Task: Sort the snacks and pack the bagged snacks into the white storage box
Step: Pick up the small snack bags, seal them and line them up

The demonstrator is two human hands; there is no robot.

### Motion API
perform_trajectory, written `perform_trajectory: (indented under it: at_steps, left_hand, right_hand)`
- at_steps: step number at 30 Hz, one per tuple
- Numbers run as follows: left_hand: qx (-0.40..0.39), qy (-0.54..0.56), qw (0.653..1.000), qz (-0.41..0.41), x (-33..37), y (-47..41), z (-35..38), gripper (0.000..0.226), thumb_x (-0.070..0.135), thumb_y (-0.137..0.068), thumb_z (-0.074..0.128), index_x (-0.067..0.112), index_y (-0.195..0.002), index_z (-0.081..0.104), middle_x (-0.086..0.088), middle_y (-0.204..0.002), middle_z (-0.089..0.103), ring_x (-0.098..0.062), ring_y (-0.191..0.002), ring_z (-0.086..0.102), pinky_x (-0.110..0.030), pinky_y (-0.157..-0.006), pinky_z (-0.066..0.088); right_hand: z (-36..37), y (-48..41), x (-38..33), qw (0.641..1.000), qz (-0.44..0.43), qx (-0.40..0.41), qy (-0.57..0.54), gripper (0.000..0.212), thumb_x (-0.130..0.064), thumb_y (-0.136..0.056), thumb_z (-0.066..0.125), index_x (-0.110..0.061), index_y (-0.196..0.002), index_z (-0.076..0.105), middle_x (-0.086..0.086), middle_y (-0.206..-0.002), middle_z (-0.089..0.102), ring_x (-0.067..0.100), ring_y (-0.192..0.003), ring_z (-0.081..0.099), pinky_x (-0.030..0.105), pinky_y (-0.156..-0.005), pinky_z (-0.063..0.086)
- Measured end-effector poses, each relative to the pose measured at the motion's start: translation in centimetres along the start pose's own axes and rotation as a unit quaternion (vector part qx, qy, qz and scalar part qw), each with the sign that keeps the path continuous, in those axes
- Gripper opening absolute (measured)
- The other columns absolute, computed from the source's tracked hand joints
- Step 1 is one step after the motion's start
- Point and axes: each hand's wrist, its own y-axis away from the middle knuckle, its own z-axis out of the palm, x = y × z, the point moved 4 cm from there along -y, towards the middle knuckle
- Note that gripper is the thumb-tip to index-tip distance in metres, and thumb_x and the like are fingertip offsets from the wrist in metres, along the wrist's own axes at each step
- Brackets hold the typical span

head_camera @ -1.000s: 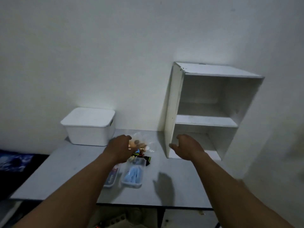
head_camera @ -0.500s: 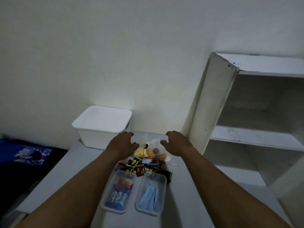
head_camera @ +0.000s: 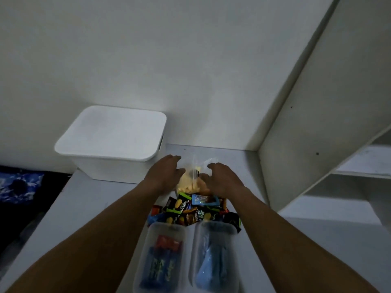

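Since the white storage box [head_camera: 110, 142] sits with its lid closed and nothing appears packed, the task looks to be at its very start: no bag has gone in, and the lid must come off before anything can. Both hands reach for the clear bag of snacks [head_camera: 190, 182], which lies on the counter [head_camera: 211, 153] between them. The left hand [head_camera: 167, 176] is at the bag's left flank with fingers spread loosely forward, and the right hand [head_camera: 222, 178] is at its right flank with fingers curled over the top edge. Each grip is half-open, cupping and not clamped; whether either has firm hold of the plastic, I cannot tell. The box stands just beyond and to the left of the left grip, near but apart from it.

The bag is transparent and crinkled, filled with pale yellow and orange pieces, and it will likely sag when lifted. Nearer the person than the grips lies a heap of small wrapped snacks [head_camera: 190, 210] in black, green and blue. Nearer again stand two clear tubs, the left tub [head_camera: 160, 259] holding blue and red packets and the right tub [head_camera: 213, 261] pale blue ones, so some sorting seems done.
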Motion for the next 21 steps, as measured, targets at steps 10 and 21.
perform_trajectory:
  at_steps: [10,21]
  left_hand:
    - [-0.025,0.054,0.997,0.042,-1.6,-5.6,5.0,0.055,0.008,-0.096,0.053,0.015,-0.149,0.039,-0.014,-0.141,0.049,-0.029,-0.126,0.05,-0.031,-0.102,0.039]
    - [0.037,0.124,0.992,0.009,0.3,-5.5,0.0,0.052,0.005,-0.093,0.055,0.02,-0.141,0.043,-0.01,-0.134,0.055,-0.025,-0.12,0.054,-0.031,-0.096,0.041]
  right_hand:
    - [4.1,-3.8,0.4,0.989,0.055,0.01,-0.139,0.017,-0.024,-0.094,0.061,-0.016,-0.108,0.066,0.007,-0.104,0.071,0.024,-0.096,0.066,0.028,-0.073,0.048]
    - [-1.0,-3.2,-2.5,0.96,0.016,0.041,-0.276,0.018,-0.006,-0.088,0.053,-0.014,-0.095,0.068,0.01,-0.079,0.072,0.012,-0.053,0.064,0.023,-0.05,0.048]
